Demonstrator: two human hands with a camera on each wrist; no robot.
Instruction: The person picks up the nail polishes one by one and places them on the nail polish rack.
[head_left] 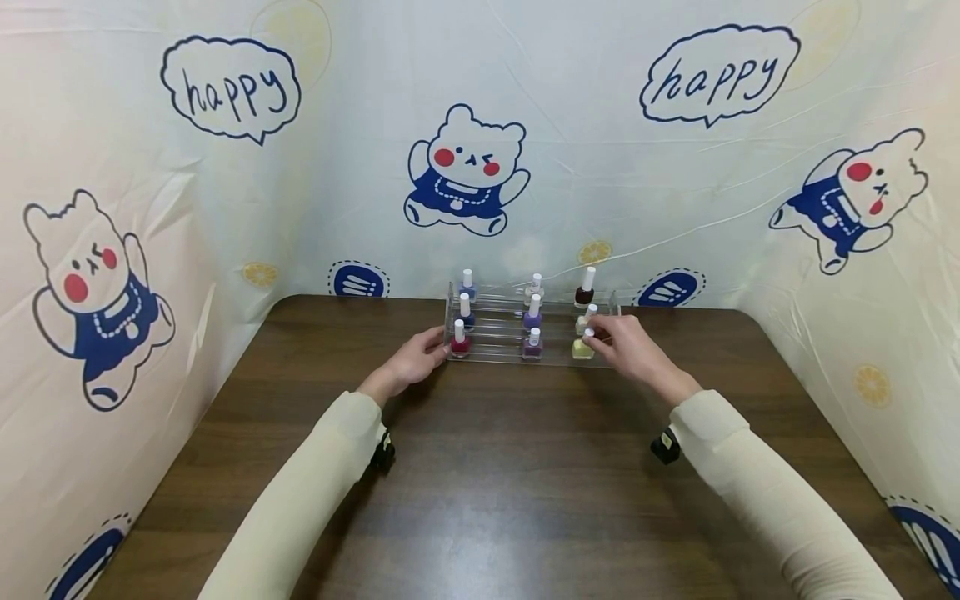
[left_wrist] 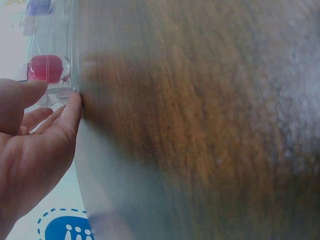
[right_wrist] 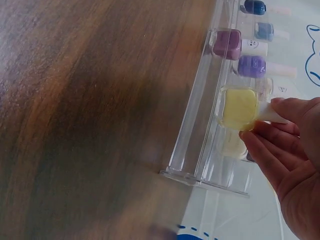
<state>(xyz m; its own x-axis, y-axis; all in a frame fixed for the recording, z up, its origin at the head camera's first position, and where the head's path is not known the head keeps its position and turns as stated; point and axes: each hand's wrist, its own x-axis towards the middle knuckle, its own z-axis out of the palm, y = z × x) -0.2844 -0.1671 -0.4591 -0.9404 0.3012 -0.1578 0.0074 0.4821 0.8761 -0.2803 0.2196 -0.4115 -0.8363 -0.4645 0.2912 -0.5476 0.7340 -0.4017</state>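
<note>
A clear tiered display rack [head_left: 495,354] stands at the back of the table with several white-capped nail polish bottles on its steps. My right hand [head_left: 628,346] pinches the white cap of a yellow nail polish bottle [right_wrist: 240,108] at the front step's right end. Behind it sits a pale cream bottle [right_wrist: 234,145], partly hidden by the fingers. At the opposite end, my left hand [left_wrist: 42,145] holds the rack's side, its fingertips at the lower corner. Close to that thumb is a pinkish-red bottle [left_wrist: 46,69]. A dark purple bottle [head_left: 532,348] occupies the front step's middle.
Higher steps carry a dark red bottle [head_left: 584,293], a purple bottle [head_left: 532,318], a dark blue bottle [head_left: 466,317] and others. Right behind the rack hangs a printed cloth [head_left: 360,192], which also lines both sides of the brown wooden table [head_left: 480,483].
</note>
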